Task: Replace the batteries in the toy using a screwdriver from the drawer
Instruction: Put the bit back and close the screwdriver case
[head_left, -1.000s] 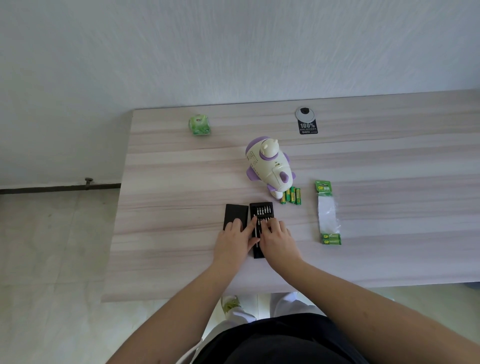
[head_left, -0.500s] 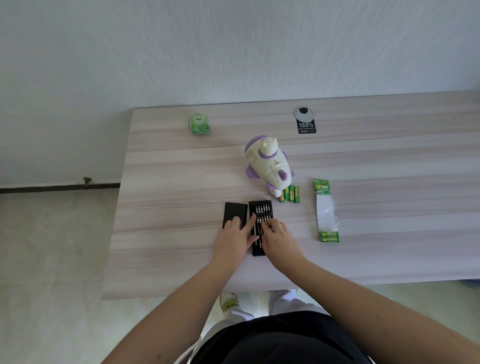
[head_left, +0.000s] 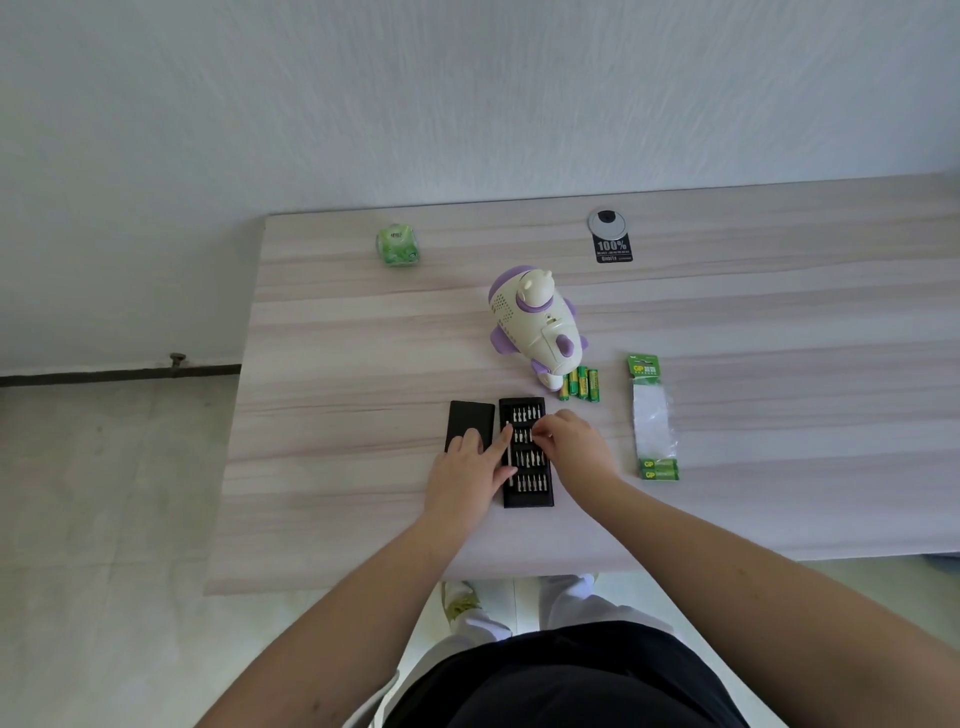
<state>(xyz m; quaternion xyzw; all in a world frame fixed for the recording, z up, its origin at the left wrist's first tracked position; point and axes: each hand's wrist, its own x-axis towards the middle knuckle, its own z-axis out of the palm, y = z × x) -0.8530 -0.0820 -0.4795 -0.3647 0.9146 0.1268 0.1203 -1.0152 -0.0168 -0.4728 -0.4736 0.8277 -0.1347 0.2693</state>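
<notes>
A white and purple toy (head_left: 535, 332) lies on the wooden table (head_left: 337, 364), with three loose green batteries (head_left: 582, 383) at its near end. In front of it sits a black screwdriver-bit tray (head_left: 527, 496) with rows of metal bits, and its black lid (head_left: 470, 415) lies to the left. My left hand (head_left: 467, 473) rests flat on the lid, its index finger stretched onto the tray's left side. My right hand (head_left: 576, 441) is curled over the tray's second row and pinches a bit there. The fingers hide the bit itself.
An opened green battery pack (head_left: 652, 415) lies right of the tray, with batteries still in its near end. A small green packet (head_left: 397, 245) sits at the back left. A cable grommet (head_left: 609, 222) and a black label (head_left: 613, 249) are at the back. The table's left edge is close.
My right hand has slid from the near part of the tray up to the second row of bits. My left hand stays on the lid and tray edge.
</notes>
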